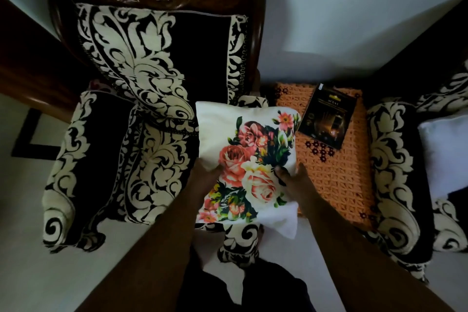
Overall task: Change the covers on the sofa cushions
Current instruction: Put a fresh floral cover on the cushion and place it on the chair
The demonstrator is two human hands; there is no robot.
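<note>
While one floral cushion (247, 159) lay over the armchair's (131, 134) right armrest, we gripped its near edge with two hands: left hand (205, 175) and right hand (291, 177). One dark box (326, 119) lay right of the armchair.

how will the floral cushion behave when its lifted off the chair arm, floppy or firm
The floral cushion probably feels soft and light: both hands, left hand and right hand, dent its near edge. Its loose white corner sags, so the cover will likely flop. A fabric surface should not slip much.
</note>
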